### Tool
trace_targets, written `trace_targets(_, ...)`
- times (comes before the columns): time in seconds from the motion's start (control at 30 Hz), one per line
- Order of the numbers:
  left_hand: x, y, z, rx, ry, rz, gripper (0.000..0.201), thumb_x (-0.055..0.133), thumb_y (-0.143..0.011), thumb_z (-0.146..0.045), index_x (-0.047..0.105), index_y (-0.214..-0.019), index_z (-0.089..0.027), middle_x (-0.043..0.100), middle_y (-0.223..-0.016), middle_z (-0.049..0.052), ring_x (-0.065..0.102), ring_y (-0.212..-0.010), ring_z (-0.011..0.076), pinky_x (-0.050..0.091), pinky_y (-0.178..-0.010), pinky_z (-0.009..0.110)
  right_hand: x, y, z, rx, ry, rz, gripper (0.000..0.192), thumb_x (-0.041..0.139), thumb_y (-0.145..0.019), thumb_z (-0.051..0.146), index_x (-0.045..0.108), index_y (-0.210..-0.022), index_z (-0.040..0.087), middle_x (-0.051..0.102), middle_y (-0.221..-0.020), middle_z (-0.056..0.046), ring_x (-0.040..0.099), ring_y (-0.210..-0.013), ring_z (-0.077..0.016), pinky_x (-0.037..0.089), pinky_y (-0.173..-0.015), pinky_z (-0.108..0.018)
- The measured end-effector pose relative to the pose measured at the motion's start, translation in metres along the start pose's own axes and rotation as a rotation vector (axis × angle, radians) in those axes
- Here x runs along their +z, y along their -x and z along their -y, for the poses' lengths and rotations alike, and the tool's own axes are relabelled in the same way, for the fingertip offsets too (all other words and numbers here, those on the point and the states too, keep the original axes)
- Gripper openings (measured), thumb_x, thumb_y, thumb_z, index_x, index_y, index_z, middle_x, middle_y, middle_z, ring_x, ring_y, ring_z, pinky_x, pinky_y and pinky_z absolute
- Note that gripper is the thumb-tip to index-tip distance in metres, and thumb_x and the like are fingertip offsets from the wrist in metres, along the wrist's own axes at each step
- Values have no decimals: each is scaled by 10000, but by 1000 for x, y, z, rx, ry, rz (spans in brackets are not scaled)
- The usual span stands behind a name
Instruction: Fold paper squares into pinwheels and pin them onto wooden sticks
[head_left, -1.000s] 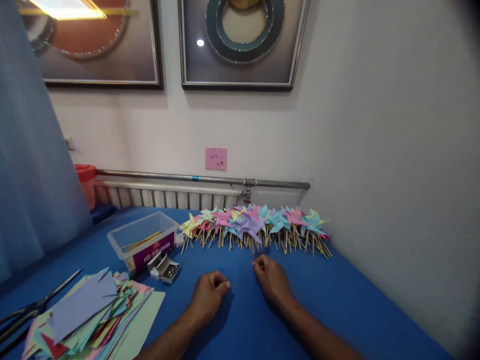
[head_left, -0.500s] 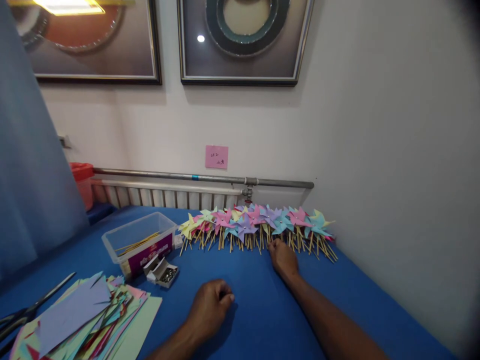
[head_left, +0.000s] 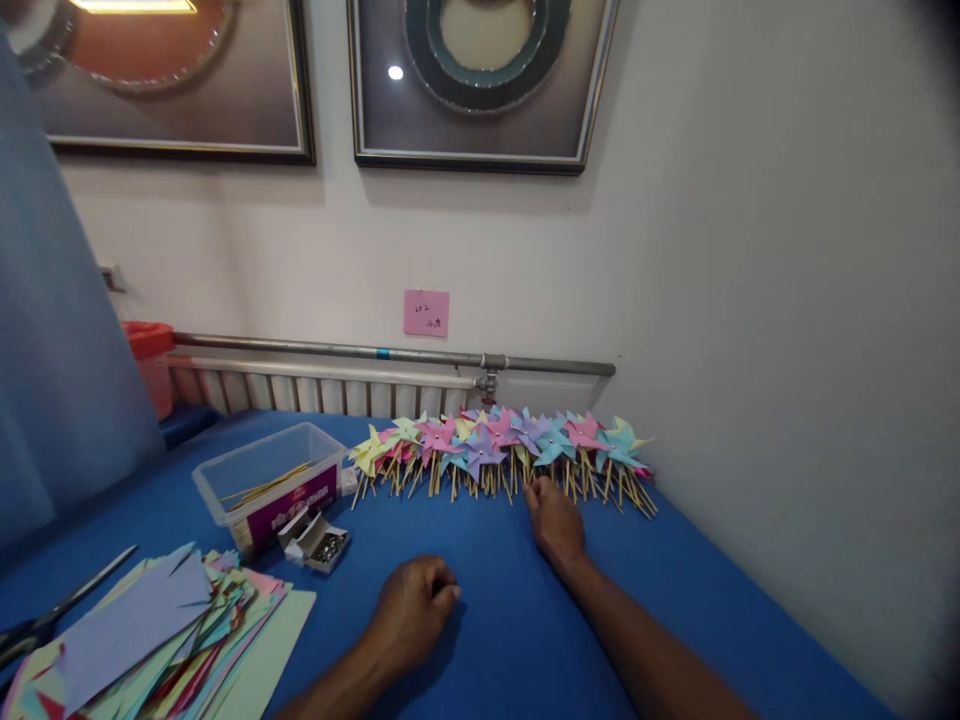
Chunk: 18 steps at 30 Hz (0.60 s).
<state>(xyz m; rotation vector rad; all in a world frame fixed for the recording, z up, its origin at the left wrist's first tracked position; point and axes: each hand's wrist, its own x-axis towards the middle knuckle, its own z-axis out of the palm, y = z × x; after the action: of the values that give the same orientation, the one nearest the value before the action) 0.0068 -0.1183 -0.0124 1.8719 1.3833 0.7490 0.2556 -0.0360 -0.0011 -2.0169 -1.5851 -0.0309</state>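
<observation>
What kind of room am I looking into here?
Likely a makeshift indoor craft workspace: a blue-covered table against a wall, a row of paper pinwheels, a stack of coloured paper, and framed pictures above a radiator.

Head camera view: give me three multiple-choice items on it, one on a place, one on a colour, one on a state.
1. Where is the row of pinwheels?
A. Along the back of the table, before the radiator
B. Inside the clear box
C. On the paper stack

2. What colour is the table cover?
A. Red
B. Blue
C. White

3. How is the left hand?
A. Spread flat on the paper stack
B. Raised, gripping scissors
C. Curled loosely, resting on the table

Answers:
1. A: the pinwheels lie side by side at the table's far edge, below the radiator.
2. B: the cover is blue all over.
3. C: the fingers are folded under and the hand rests on the cover, while the right hand reaches the pinwheel sticks.
</observation>
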Motion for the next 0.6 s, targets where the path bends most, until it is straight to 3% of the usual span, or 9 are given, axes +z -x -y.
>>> trace_targets(0.13, 0, 4, 1, 95, -75, -4, 149, 562, -846, -221, 687, -778, -177, 698, -797, 20, 617, -775, 162, 372, -701, 261, -4, 49, 32, -196, -112, 65, 237, 490, -972, 351, 625, -825, 224, 718, -772, -28, 642, -703, -179, 386, -665, -270)
trace_targets(0.2, -1, 6, 2, 158, -134, 0, 156, 554, -858, -197, 692, -785, -178, 720, -842, 34, 640, -818, 168, 387, -735, 262, -4, 78, 55, -289, -307, 118, 262, 475, -970, 363, 591, -782, 223, 685, -709, -14, 606, -643, -172, 374, -638, -274)
trace_targets(0.33, -5, 10, 5, 263, -295, 3, 250, 462, -945, -207, 709, -922, -190, 742, -952, 75, 670, -864, 187, 410, -744, 270, 0, 124, 88, -256, -613, 179, 291, 491, -956, 409, 539, -733, 227, 631, -665, 23, 563, -620, -147, 370, -615, -250)
trace_targets(0.43, -11, 10, 6, 249, -482, -5, 334, 381, -994, -240, 708, -961, -185, 736, -958, 108, 676, -840, 215, 411, -712, 295, 6, 138, 90, -243, -643, 193, 334, 473, -957, 424, 495, -689, 227, 573, -630, 37, 512, -601, -136, 343, -595, -246)
trace_targets(0.6, -28, 13, -4, 203, -622, 42, 281, 432, -956, -225, 706, -945, -167, 717, -975, 135, 677, -831, 230, 416, -712, 306, 12, 138, 82, -259, -670, 245, 415, 428, -973, 484, 426, -643, 234, 453, -561, 63, 417, -557, -126, 286, -553, -254)
